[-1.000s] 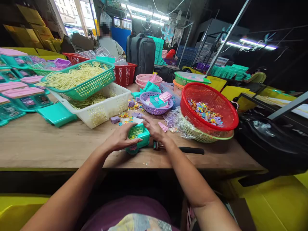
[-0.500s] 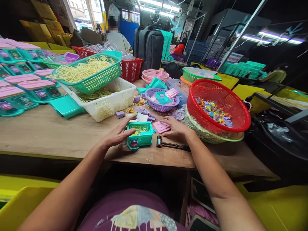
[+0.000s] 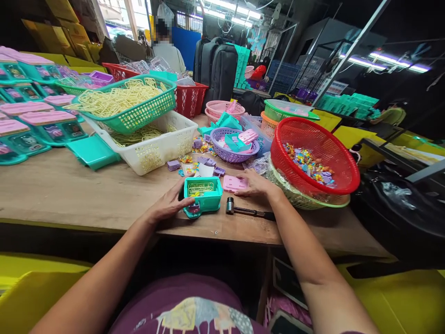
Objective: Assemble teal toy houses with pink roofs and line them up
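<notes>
**Left hand closes on teal box; right hand settles on pink lid**

Since half a second ago: left hand went from fingers spread over the box top to wrapped on its left side, thumb curled at the near corner. Right hand barely shifted; the pink lid stays under its fingertips.

State now:
- Teal box sits open-topped on the wooden table, near-centre, yellow pieces inside. Left fingers partly curled, gripping its side; not lifted.
- Right fingers extended, fairly flat, pressing or pinching the lid's right edge. Can't tell if it's actually gripped.
- Small hammer lies just right of the box, head close to it.

Risks, my read:
- Box is close to the table's near edge; a pull toward the body could tip it off and spill the contents.
- Hammer handle lies in the right forearm's sweep; a drag could roll it off.
- Red basket is stacked tilted on another basket just right of the right hand; an elbow bump could dump the coloured bits.

Room: loose purple pieces and white basket crowd the far side. Open tabletop to the left.
</notes>
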Motion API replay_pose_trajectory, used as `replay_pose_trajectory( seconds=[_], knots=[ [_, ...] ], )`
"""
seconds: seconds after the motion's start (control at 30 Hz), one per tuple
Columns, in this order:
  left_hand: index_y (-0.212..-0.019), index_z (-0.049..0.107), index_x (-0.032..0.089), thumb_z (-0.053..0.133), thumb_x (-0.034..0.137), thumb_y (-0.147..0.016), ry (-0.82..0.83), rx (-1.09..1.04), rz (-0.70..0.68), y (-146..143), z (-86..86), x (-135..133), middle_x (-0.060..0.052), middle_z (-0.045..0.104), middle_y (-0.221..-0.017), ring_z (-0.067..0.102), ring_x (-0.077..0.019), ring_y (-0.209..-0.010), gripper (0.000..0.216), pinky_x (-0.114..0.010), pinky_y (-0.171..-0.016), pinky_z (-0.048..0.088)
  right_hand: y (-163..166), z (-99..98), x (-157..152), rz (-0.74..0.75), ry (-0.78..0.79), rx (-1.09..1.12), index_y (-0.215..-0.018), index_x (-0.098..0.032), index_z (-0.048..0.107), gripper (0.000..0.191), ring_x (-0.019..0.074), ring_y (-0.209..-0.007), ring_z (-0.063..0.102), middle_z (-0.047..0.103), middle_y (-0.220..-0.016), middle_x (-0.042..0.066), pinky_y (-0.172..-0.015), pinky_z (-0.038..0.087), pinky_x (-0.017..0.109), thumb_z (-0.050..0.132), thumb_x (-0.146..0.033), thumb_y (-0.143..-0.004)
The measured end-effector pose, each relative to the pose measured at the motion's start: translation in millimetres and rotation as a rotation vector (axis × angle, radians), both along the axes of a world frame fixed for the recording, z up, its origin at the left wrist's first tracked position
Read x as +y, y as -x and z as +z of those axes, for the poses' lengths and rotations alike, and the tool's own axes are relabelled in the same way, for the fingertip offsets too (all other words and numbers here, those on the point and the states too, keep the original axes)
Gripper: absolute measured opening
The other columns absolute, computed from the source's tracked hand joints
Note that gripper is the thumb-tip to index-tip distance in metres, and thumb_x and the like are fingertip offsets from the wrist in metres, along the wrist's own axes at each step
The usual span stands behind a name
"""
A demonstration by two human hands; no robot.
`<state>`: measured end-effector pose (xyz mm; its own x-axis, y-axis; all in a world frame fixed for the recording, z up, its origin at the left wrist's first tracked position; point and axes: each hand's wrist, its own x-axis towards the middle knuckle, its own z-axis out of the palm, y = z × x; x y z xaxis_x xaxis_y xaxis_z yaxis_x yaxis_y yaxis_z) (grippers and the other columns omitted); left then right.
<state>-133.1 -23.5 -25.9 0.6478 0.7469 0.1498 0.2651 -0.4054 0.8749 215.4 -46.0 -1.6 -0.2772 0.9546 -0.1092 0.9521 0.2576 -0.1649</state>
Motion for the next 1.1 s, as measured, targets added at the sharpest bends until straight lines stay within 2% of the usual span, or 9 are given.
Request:
replay_pose_trajectory(
  seconds=[0.1, 0.2, 0.33, 0.5, 0.6, 0.7, 0.9, 1.03, 1.1],
  knots=[
    [-0.151, 0.031, 0.018, 0.057, 0.066, -0.081, 0.011, 0.005, 0.027, -0.9, 0.2, -1.3, -0.011, 0.039, -0.154, 0.035, -0.0334, -0.142, 0.088, -0.047, -0.12, 0.025, -0.2, -1.0, -2.2, 0.046, -0.033, 0.057, -0.134, -0.015, 0.056, 0.077, 0.0304, -0.105, 0.053, 0.058, -0.112, 0.015, -0.095, 0.044, 0.047, 0.07, -0.061, -0.074],
    [-0.149, 0.034, 0.017, 0.057, 0.067, -0.081, 0.01, 0.008, 0.046, -2.1, 0.7, -2.3, -0.011, 0.042, -0.152, 0.035, -0.0326, -0.142, 0.087, -0.044, -0.119, 0.027, 6.1, 10.1, -8.3, -0.009, -0.099, 0.232, -0.133, -0.018, 0.056, 0.071, 0.0278, -0.107, 0.054, 0.058, -0.114, 0.012, -0.095, 0.046, 0.045, 0.069, -0.06, -0.077],
    [-0.147, 0.038, 0.019, 0.045, 0.076, -0.081, 0.012, -0.048, 0.004, -2.5, -1.2, -2.2, -0.01, 0.045, -0.15, 0.038, -0.0321, -0.14, 0.087, -0.046, -0.119, 0.028, 43.0, 32.5, -19.9, 0.063, -0.19, 0.542, -0.136, -0.023, 0.051, 0.069, 0.0226, -0.11, 0.054, 0.052, -0.119, 0.008, -0.095, 0.049, 0.041, 0.068, -0.057, -0.079],
    [-0.143, 0.045, 0.02, 0.018, 0.081, -0.084, 0.159, -0.2, 0.029, -7.7, -0.5, -6.2, -0.011, 0.061, -0.134, 0.049, -0.0312, -0.131, 0.09, -0.048, -0.112, 0.039, 105.7, 39.4, -24.2, 0.296, -0.153, 0.504, -0.136, -0.021, 0.051, 0.07, 0.0204, -0.105, 0.052, 0.047, -0.112, 0.008, -0.101, 0.046, 0.04, 0.07, -0.056, -0.079],
    [-0.144, 0.044, 0.019, 0.026, 0.074, -0.089, 0.281, -0.212, 0.059, -11.9, 3.4, -10.1, -0.011, 0.065, -0.128, 0.055, -0.0306, -0.125, 0.08, -0.046, -0.109, 0.042, 121.4, 38.1, -25.4, 0.276, -0.142, 0.468, -0.14, -0.023, 0.048, 0.071, 0.0211, -0.104, 0.052, 0.046, -0.114, 0.008, -0.1, 0.047, 0.041, 0.067, -0.056, -0.081],
    [-0.145, 0.044, 0.021, 0.029, 0.069, -0.092, 0.306, -0.205, 0.075, -15.0, 5.6, -11.9, -0.009, 0.068, -0.125, 0.057, -0.0295, -0.123, 0.074, -0.045, -0.107, 0.044, 122.1, 39.3, -28.2, 0.256, -0.153, 0.445, -0.141, -0.022, 0.046, 0.071, 0.0221, -0.102, 0.052, 0.046, -0.114, 0.01, -0.097, 0.049, 0.041, 0.067, -0.055, -0.082],
    [-0.149, 0.037, 0.021, 0.016, 0.074, -0.09, 0.218, -0.219, 0.021, -14.2, 2.3, -11.4, -0.01, 0.053, -0.143, 0.049, -0.0283, -0.133, 0.082, -0.045, -0.113, 0.039, 124.9, 48.2, -33.1, 0.22, -0.183, 0.451, -0.139, -0.018, 0.049, 0.067, 0.0232, -0.108, 0.052, 0.048, -0.115, 0.011, -0.102, 0.046, 0.041, 0.063, -0.055, -0.085],
    [-0.155, 0.02, 0.021, 0.042, 0.074, -0.085, 0.035, -0.144, 0.068, -9.6, 4.1, -12.5, -0.012, 0.033, -0.157, 0.035, -0.0311, -0.142, 0.091, -0.046, -0.116, 0.033, 130.1, 56.8, -36.2, 0.105, -0.121, 0.341, -0.142, -0.021, 0.046, 0.067, 0.0267, -0.112, 0.052, 0.048, -0.119, 0.013, -0.104, 0.044, 0.047, 0.053, -0.061, -0.089],
    [-0.155, 0.018, 0.021, 0.049, 0.067, -0.086, 0.003, -0.116, 0.079, -7.9, 6.0, -12.3, -0.011, 0.028, -0.159, 0.03, -0.0303, -0.145, 0.089, -0.044, -0.119, 0.027, 124.7, 62.8, -35.7, 0.162, -0.071, 0.329, -0.145, -0.023, 0.044, 0.066, 0.0265, -0.117, 0.051, 0.047, -0.124, 0.012, -0.107, 0.042, 0.047, 0.047, -0.062, -0.091]
  ],
)
